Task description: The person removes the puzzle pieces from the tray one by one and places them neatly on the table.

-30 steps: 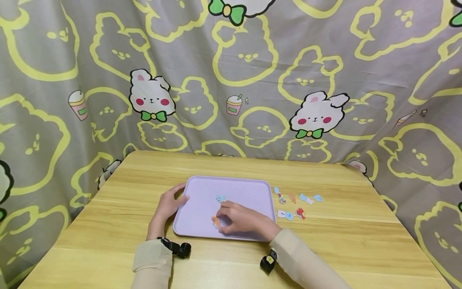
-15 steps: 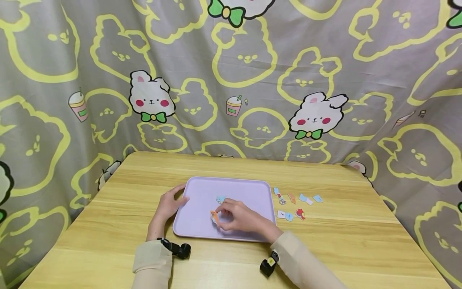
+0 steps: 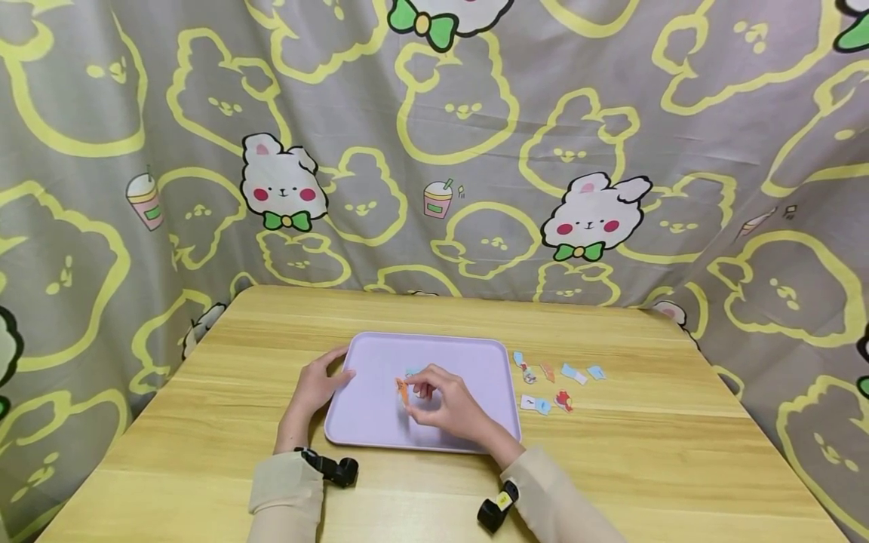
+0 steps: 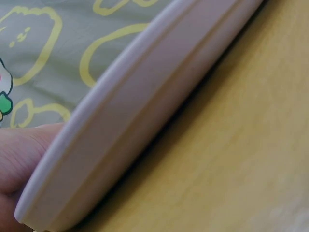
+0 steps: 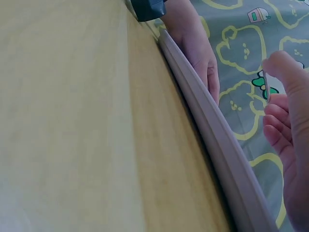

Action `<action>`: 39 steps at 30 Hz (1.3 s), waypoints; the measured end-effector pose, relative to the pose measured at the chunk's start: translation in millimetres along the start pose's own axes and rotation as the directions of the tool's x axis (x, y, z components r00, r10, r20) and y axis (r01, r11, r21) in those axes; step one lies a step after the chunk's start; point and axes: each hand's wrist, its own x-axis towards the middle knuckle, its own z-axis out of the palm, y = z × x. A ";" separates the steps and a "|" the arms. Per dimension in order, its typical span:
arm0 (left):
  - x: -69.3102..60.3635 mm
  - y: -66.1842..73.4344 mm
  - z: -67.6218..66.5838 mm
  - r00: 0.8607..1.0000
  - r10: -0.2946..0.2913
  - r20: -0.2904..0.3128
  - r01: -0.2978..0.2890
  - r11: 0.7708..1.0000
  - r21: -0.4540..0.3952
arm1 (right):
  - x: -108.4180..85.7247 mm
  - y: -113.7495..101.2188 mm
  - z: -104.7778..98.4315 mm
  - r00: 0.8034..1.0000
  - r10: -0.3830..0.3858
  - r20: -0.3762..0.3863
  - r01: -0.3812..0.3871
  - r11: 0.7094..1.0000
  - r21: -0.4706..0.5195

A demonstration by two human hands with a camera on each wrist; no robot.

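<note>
A lilac tray [image 3: 366,354] lies on the table. My left hand [image 3: 322,386] holds its left edge, thumb over the rim and fingers along the outside. Above the middle of the tray, my right hand [image 3: 444,403] pinches a small orange puzzle piece [image 3: 402,391] between thumb and finger. The right wrist view shows that puzzle piece [image 5: 266,87] edge-on, raised above the tray rim [image 5: 217,130]. A light blue puzzle piece [image 3: 411,372] lies on the tray behind the right fingers, partly hidden by them.
Right of the tray, several puzzle pieces lie on the wooden table [image 3: 652,445]: a red one [image 3: 563,400], a white and blue one [image 3: 535,404], an orange one [image 3: 547,372] and more blue ones. A patterned curtain [image 3: 380,188] hangs around the table's back and sides.
My right hand has lifted the orange puzzle piece from the tray and tilted it more upright, moving slightly away from me. The left hand stays on the tray edge.
</note>
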 end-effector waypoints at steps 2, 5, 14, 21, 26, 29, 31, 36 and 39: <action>-0.1 0.0 0.1 1.000 -0.003 0.000 0.003 1.000 0.000 | -0.1 -0.7 0.5 1.000 0.007 -0.019 -0.007 1.000 0.008; -0.4 0.0 0.1 1.000 -0.005 -0.001 0.005 1.000 -0.002 | -0.3 -1.8 0.7 0.999 0.014 -0.030 -0.014 1.000 0.006; 0.0 0.7 0.0 1.000 -0.001 0.004 0.001 1.000 -0.008 | 3.6 -27.0 -18.1 0.997 0.000 -0.075 -0.001 1.000 -0.011; 1.4 -0.1 -0.3 1.000 -0.005 0.008 0.006 1.000 -0.009 | 1.9 -33.2 -27.2 0.997 0.021 -0.077 -0.021 1.000 -0.003; 1.3 -0.2 -0.5 1.000 -0.010 0.011 0.010 1.000 -0.004 | -1.3 -33.2 -32.0 0.997 0.021 -0.078 -0.022 1.000 -0.012; 1.4 -0.4 0.1 1.000 -0.016 0.013 0.016 1.000 -0.003 | -4.2 -31.5 -34.6 0.996 0.038 -0.082 -0.040 0.999 -0.024; 1.4 -0.4 0.4 1.000 -0.015 0.012 0.016 1.000 -0.003 | -6.6 -29.7 -36.2 0.995 0.061 -0.082 -0.064 0.998 -0.030; 1.4 -0.3 0.4 1.000 -0.002 0.001 0.002 1.000 0.009 | -12.4 -25.2 -40.8 0.991 0.111 -0.079 -0.114 0.993 -0.031; 1.4 -0.1 0.0 1.000 -0.006 0.003 0.006 1.000 0.012 | -15.6 -23.5 -44.2 0.989 0.117 -0.089 -0.121 0.992 -0.036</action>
